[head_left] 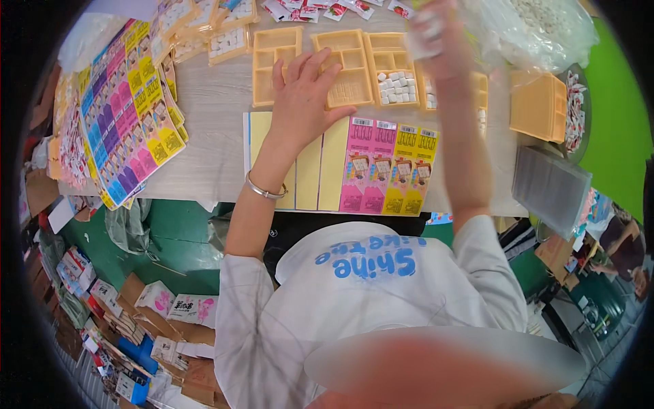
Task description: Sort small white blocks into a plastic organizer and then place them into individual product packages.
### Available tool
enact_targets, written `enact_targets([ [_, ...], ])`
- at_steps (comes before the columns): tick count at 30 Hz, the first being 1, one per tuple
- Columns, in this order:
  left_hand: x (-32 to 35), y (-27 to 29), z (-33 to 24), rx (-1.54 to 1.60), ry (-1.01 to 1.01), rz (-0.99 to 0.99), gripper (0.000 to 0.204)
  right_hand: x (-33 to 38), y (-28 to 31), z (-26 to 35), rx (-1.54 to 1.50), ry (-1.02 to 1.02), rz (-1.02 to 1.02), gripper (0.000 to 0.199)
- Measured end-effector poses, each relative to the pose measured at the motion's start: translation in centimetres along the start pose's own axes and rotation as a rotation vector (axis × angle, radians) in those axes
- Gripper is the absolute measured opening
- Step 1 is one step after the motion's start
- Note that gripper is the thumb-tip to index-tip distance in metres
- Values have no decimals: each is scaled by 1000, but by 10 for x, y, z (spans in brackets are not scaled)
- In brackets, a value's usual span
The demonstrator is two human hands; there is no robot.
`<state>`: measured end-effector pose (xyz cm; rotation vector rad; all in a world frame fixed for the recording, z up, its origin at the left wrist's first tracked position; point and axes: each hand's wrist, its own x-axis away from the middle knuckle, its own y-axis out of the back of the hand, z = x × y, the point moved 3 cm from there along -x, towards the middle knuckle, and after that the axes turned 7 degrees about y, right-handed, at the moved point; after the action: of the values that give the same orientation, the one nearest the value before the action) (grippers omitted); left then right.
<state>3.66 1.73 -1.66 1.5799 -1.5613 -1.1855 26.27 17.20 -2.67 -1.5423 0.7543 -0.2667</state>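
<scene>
Tabletop (212,95) gap, label pile (129,112) edge to trays (351,83) under left hand (304,95)

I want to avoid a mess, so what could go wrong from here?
The blurred right hand is close to loose white pieces in a tray and might knock some out. The left hand is spread over two other trays and could nudge them. The label sheet lies along the near edge of the table, so it may slip off.
</scene>
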Motion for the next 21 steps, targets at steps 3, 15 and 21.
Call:
enact_targets([
  [3,1,-2,2,27,-14,-15,70,-17,3,-103,1061,658,-784,13],
  [15,4,-4,4,-8,-18,-31,77,2,11,-137,1720,778,-630,29],
  [21,4,-1,2,46,-41,-71,78,2,13,-137,2054,551,-671,27],
])
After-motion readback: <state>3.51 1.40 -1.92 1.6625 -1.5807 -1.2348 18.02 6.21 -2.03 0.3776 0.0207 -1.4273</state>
